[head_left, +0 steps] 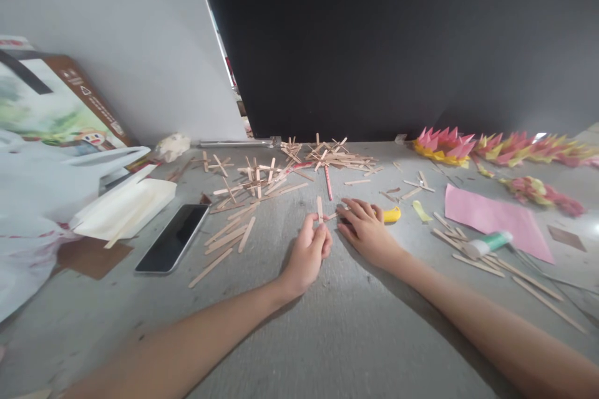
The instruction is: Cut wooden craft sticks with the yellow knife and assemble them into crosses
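Observation:
Near the middle of the grey table, my left hand point(309, 252) is closed, with a short wooden stick point(320, 207) pinched upright between thumb and fingers. My right hand point(367, 230) lies palm down just to the right, fingers spread over the table. Another thin stick point(333, 216) reaches from beside the left fingertips toward the right fingers; its far part is hidden. A yellow cutter handle point(392, 215) shows beside the right hand. Beyond both hands lies a red-patterned pen or stick point(328, 182).
Wooden sticks point(226, 240) and crossed sticks lie ahead and left. A phone point(172, 239), open white box point(126, 209) and plastic bag point(42, 212) are left. Pink paper point(496, 219), a glue stick point(489, 244) and paper flowers point(444, 146) are right. A dark panel point(397, 43) rises behind.

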Available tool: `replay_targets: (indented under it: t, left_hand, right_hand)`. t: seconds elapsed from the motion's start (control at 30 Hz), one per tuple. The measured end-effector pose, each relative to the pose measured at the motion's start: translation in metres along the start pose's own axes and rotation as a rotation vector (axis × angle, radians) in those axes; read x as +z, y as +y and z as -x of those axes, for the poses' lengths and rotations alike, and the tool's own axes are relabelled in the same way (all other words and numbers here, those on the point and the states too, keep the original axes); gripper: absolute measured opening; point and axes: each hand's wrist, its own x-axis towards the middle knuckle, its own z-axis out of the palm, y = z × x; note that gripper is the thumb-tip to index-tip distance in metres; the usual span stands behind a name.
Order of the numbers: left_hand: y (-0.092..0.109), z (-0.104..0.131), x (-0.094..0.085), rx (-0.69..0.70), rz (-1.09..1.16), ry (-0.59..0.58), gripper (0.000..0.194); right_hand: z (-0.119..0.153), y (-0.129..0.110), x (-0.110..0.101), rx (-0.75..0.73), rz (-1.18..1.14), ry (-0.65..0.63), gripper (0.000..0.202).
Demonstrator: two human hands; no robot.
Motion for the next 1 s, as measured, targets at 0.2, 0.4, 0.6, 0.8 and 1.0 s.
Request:
replay_targets:
  t: [0.2,0.4,0.6,0.8,1.0]
  left_hand:
    - [0.007,0.002,0.002,-0.038,-0.018,0.031,0.030]
    - [0.009,0.004,0.003,-0.046,-0.048,0.032,0.027]
    - [0.008,0.003,0.003,-0.050,-0.047,0.037,0.029]
    - [0.010,0.003,0.002,-0.058,-0.038,0.035,0.032]
    - [0.011,0.003,0.002,-0.052,-0.102,-0.020,0.028]
  right_hand:
    - [0.000,0.005,0.003,0.067,-0.001,0.032,0.019]
    - [-0.003,0.007,0.007,0.170,-0.084,0.021,0.009]
    - [-0.005,0.006,0.007,0.195,-0.169,0.024,0.008]
    - [-0.008,0.005,-0.005,0.271,-0.445,0.183,0.015]
    - [-0.005,-0.006,-0.013,0.391,-0.948,0.213,0.029]
